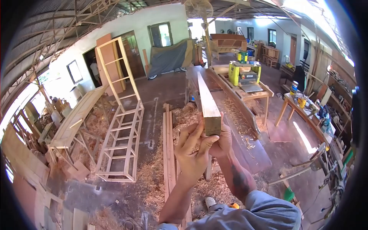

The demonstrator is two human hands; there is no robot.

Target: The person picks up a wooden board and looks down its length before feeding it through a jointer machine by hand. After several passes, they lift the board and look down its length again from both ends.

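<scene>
A long, pale wooden beam (209, 101) points away from me, its square end near the middle of the view. My left hand (193, 147) grips the near end from the left, with fingers along its side and the thumb at the lower edge of the end face. From the right, my right hand (223, 140) holds the same end, partly behind the beam and my left thumb. The far end of the beam reaches over a long work surface strewn with shavings.
A yellow-green planer (245, 74) sits on a wooden stand (264, 92) at the right. Left of me are a wooden ladder-like frame (132, 153) and a long plank bench (73, 119). Shavings and long boards (168, 149) lie on the floor. A tool-covered table (285, 101) stands farther right.
</scene>
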